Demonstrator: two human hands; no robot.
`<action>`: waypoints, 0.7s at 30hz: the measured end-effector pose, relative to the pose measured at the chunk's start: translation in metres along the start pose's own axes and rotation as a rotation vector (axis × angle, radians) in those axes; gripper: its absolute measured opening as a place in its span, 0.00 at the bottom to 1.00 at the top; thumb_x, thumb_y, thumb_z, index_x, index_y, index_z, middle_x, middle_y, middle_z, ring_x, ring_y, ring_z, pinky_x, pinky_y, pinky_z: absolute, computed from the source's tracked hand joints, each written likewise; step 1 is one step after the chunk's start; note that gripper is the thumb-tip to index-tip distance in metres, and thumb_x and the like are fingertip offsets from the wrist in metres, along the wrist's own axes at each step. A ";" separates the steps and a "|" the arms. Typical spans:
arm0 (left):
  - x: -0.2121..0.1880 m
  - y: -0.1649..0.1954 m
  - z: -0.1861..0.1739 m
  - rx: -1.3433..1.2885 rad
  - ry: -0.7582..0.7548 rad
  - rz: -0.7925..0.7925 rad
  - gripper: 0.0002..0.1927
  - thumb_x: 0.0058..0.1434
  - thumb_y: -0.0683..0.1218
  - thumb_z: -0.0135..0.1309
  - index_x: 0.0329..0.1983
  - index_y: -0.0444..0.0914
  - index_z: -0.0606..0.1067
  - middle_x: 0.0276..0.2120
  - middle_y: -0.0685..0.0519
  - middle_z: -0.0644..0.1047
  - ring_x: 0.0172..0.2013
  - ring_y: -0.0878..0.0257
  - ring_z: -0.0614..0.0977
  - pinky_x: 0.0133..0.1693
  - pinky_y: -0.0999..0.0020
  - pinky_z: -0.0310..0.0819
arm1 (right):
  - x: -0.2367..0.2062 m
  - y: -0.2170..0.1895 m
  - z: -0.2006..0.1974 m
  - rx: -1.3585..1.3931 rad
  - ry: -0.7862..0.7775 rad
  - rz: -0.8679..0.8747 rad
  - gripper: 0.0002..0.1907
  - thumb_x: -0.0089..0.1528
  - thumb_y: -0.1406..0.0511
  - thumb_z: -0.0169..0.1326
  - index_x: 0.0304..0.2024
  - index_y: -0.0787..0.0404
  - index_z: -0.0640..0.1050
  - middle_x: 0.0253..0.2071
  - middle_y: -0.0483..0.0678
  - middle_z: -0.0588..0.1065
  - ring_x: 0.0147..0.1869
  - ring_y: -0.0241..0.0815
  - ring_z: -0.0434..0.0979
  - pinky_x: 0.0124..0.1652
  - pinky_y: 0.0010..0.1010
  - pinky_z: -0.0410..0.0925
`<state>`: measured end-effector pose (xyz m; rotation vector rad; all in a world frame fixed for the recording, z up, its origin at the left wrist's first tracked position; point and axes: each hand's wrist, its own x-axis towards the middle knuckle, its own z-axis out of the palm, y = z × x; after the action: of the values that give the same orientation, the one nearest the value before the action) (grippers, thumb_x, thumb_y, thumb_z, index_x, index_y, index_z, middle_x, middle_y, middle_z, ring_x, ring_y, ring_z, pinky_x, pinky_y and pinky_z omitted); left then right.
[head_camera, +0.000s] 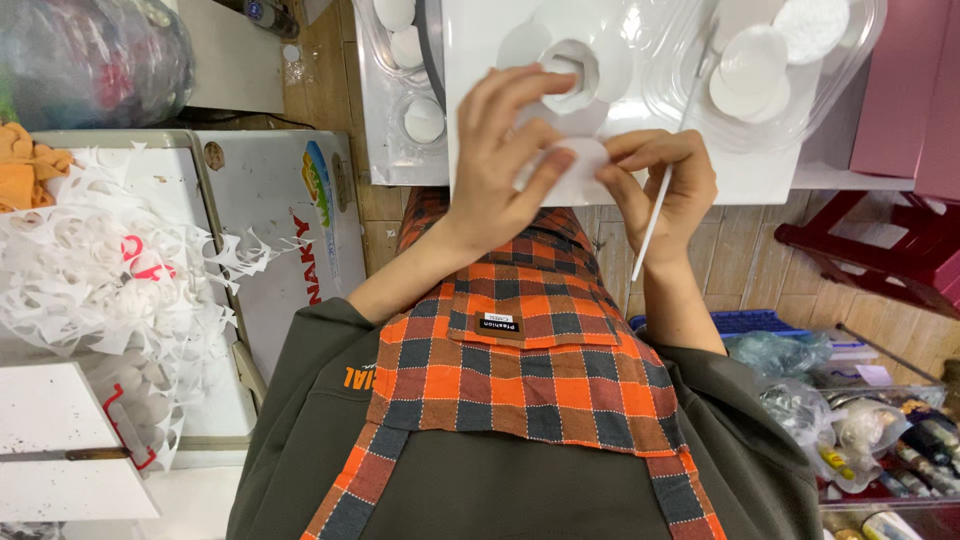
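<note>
Over white board (480, 40) — left hand (495, 165) fingers pinch white disc (580, 160) | right hand (665, 180) fingers grip thin stick (655, 215) | disc tray (780, 70) beside

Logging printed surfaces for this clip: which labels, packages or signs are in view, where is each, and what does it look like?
Small black rectangular woven label with pale lettering: on the orange-and-grey checked apron's pocket, centre.
Orange printed lettering: on the dark olive sleeve, left of the apron.
White appliance lid with red lettering and a multicoloured logo: left of the person.
Clear plastic blister trays holding white round discs: on the white table, top.
</note>
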<state>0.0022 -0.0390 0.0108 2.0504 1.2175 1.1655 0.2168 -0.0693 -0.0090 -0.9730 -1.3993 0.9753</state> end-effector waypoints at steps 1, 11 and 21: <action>0.003 -0.001 0.003 0.020 -0.014 0.024 0.15 0.69 0.58 0.57 0.40 0.42 0.76 0.65 0.53 0.71 0.71 0.52 0.64 0.73 0.48 0.51 | 0.002 0.004 0.003 0.033 0.049 0.008 0.14 0.71 0.72 0.63 0.46 0.65 0.68 0.44 0.58 0.79 0.43 0.39 0.80 0.43 0.27 0.74; 0.030 -0.046 -0.021 0.243 -0.093 0.251 0.10 0.61 0.49 0.68 0.39 0.44 0.78 0.69 0.57 0.68 0.72 0.51 0.59 0.72 0.50 0.52 | 0.015 0.011 0.008 -0.229 0.170 0.092 0.09 0.68 0.80 0.65 0.42 0.71 0.76 0.35 0.55 0.79 0.37 0.39 0.83 0.37 0.26 0.75; 0.012 -0.039 -0.021 0.078 -0.002 0.129 0.07 0.67 0.48 0.68 0.45 0.45 0.81 0.65 0.55 0.73 0.71 0.52 0.63 0.71 0.49 0.53 | 0.029 0.001 0.024 -0.270 0.082 0.206 0.18 0.64 0.76 0.69 0.35 0.65 0.69 0.32 0.51 0.80 0.35 0.34 0.81 0.32 0.22 0.74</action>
<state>-0.0311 -0.0097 -0.0014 2.2155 1.1613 1.1904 0.1912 -0.0419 -0.0016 -1.3656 -1.4047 0.8986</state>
